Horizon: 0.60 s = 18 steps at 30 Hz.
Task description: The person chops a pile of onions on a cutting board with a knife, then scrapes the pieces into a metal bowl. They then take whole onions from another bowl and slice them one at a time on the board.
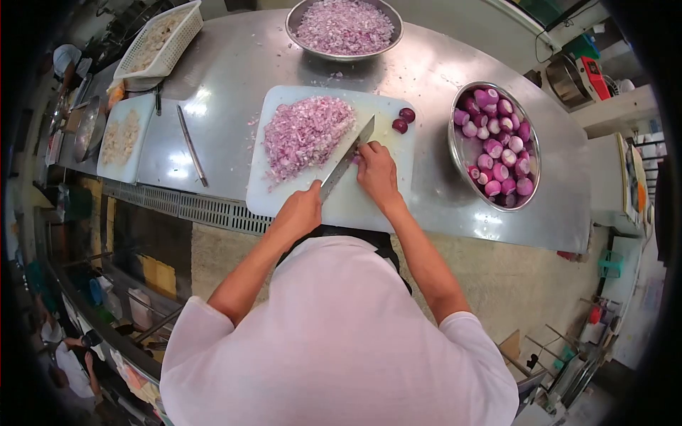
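Centrally, on a stainless-steel table [227, 113]: one white cutting board [399, 160], bearing a heap of chopped red onion [309, 135] at left and two dark-red onion pieces [403, 121] at far right. One knife [346, 160], slanted far-right across the board, its handle clamped in the fingers of the left hand [301, 211]. One right hand [376, 174], fingers bent just beside the blade, a purple scrap showing near them; whether they grip it, cannot tell. Right: steel bowl [451, 135] of peeled red onions [501, 145]. Far: steel basin [346, 56] of chopped onion. Far left: white perforated basket [175, 53]. Left: slender metal rod [192, 147]; second board [148, 131] with pale chopped pieces [121, 138].
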Available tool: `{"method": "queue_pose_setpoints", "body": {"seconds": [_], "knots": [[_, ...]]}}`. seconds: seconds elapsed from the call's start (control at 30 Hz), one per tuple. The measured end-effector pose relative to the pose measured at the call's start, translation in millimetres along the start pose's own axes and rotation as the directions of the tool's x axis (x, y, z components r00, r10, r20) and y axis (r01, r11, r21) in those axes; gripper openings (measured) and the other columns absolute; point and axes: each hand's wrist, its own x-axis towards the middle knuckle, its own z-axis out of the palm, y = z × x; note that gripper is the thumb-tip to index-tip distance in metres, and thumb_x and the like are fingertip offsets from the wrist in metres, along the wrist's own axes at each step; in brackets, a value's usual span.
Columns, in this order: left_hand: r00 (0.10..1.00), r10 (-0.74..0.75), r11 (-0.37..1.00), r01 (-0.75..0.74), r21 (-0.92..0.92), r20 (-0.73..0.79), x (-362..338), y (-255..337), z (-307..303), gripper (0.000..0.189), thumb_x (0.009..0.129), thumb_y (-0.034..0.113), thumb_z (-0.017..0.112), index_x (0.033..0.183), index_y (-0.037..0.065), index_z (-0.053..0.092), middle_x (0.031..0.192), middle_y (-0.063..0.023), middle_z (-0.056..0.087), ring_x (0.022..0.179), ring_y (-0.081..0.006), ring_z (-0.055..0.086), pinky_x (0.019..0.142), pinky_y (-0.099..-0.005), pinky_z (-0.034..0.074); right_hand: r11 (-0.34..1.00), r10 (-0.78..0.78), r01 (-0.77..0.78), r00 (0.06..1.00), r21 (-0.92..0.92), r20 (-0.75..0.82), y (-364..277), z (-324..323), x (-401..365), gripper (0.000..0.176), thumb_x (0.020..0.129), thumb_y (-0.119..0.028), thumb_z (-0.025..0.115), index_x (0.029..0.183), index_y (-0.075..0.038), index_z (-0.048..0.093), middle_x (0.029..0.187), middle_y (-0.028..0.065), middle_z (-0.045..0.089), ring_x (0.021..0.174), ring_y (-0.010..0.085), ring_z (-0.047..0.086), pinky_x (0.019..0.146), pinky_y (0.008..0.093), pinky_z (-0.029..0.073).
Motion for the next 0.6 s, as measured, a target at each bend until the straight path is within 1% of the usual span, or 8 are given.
{"method": "queue_pose_setpoints", "body": {"seconds": [0.07, 0.2, 0.27, 0.37, 0.43, 0.47, 0.53, 0.6], "knots": [[1.0, 0.013, 0.999, -0.013, 0.046, 0.002, 4.7, 0.5, -3.0, 0.021, 0.088, 0.004, 0.054, 0.108, -0.004, 0.049, 0.071, -0.0291, 0.06, 0.073, -0.0486, 0.06, 0.063, -0.0542, 0.044, 1.0, 0.01, -0.01, 1.0, -0.006, 0.001, 0.2, -1.0, -2.8, 0.016, 0.078, 0.003, 0.057, 0.092, -0.002, 0.061, 0.093, 0.0157, 0.058, 0.085, 0.037, 0.057, 0.074, 0.0465, 0.05], [1.0, 0.025, 1.0, -0.025, -0.001, -0.001, -1.3, 5.0, -4.0, 0.023, 0.088, 0.004, 0.054, 0.109, -0.004, 0.048, 0.07, -0.0291, 0.059, 0.072, -0.049, 0.059, 0.062, -0.0541, 0.043, 1.0, -0.004, 0.004, 0.999, 0.018, -0.037, 0.9, -0.5, -2.6, 0.016, 0.077, 0.004, 0.058, 0.092, -0.001, 0.061, 0.091, 0.0155, 0.058, 0.086, 0.0366, 0.057, 0.074, 0.0457, 0.05], [1.0, -0.017, 0.999, 0.015, 0.047, 0.023, 3.8, -6.1, 4.7, 0.022, 0.088, 0.004, 0.054, 0.108, -0.004, 0.048, 0.07, -0.0295, 0.059, 0.071, -0.0496, 0.059, 0.061, -0.0545, 0.043, 1.0, 0.025, -0.024, 0.999, 0.02, -0.026, -0.4, 1.6, -8.6, 0.017, 0.077, 0.005, 0.059, 0.092, -0.001, 0.061, 0.091, 0.0154, 0.058, 0.086, 0.0364, 0.057, 0.074, 0.0456, 0.05], [0.998, 0.037, 0.998, -0.04, 0.057, 0.053, 2.2, 4.7, -8.9, 0.026, 0.087, 0.003, 0.054, 0.111, -0.005, 0.046, 0.07, -0.029, 0.06, 0.071, -0.0493, 0.059, 0.061, -0.0546, 0.044, 1.0, -0.002, 0.003, 0.998, 0.019, -0.066, 2.7, 1.3, -10.8, 0.018, 0.076, 0.006, 0.058, 0.092, -0.001, 0.062, 0.091, 0.0152, 0.059, 0.086, 0.0359, 0.057, 0.074, 0.0451, 0.05], [0.996, 0.088, 0.996, -0.088, -0.009, -0.014, -2.1, 10.4, -9.1, 0.023, 0.085, -0.001, 0.051, 0.107, -0.007, 0.049, 0.067, -0.0283, 0.06, 0.068, -0.0477, 0.062, 0.061, -0.0558, 0.046, 0.999, 0.009, -0.005, 0.995, 0.041, -0.103, 1.0, 3.6, -9.9, 0.018, 0.076, 0.007, 0.058, 0.092, -0.001, 0.062, 0.092, 0.0152, 0.059, 0.086, 0.0357, 0.058, 0.074, 0.0449, 0.05], [0.996, 0.086, 0.996, -0.086, -0.006, -0.012, 0.7, 5.4, -6.4, 0.023, 0.085, -0.001, 0.051, 0.107, -0.007, 0.049, 0.067, -0.0283, 0.06, 0.068, -0.0477, 0.062, 0.061, -0.0558, 0.046, 0.999, 0.011, -0.007, 0.995, 0.045, -0.103, 0.8, 5.2, -9.9, 0.018, 0.076, 0.007, 0.058, 0.092, -0.001, 0.062, 0.092, 0.0152, 0.059, 0.086, 0.0357, 0.058, 0.074, 0.0449, 0.05], [0.998, 0.058, 0.994, -0.061, 0.089, 0.039, 6.3, 4.7, -1.5, 0.023, 0.085, -0.001, 0.052, 0.107, -0.007, 0.049, 0.066, -0.0279, 0.06, 0.068, -0.0476, 0.062, 0.061, -0.0559, 0.046, 0.998, 0.01, -0.002, 0.991, 0.06, -0.134, -2.3, 1.7, -12.5, 0.017, 0.077, 0.006, 0.058, 0.092, -0.001, 0.061, 0.091, 0.0152, 0.059, 0.087, 0.0357, 0.058, 0.074, 0.045, 0.05], [0.995, 0.098, 0.991, -0.099, 0.093, 0.014, 0.7, 10.0, -8.5, 0.022, 0.085, 0.0, 0.052, 0.106, -0.007, 0.049, 0.066, -0.0286, 0.06, 0.067, -0.048, 0.061, 0.06, -0.0562, 0.046, 0.998, 0.016, -0.008, 0.991, 0.058, -0.137, 1.6, 3.0, -13.2, 0.017, 0.077, 0.006, 0.059, 0.092, -0.001, 0.061, 0.091, 0.0153, 0.059, 0.086, 0.036, 0.058, 0.074, 0.045, 0.05]]}}
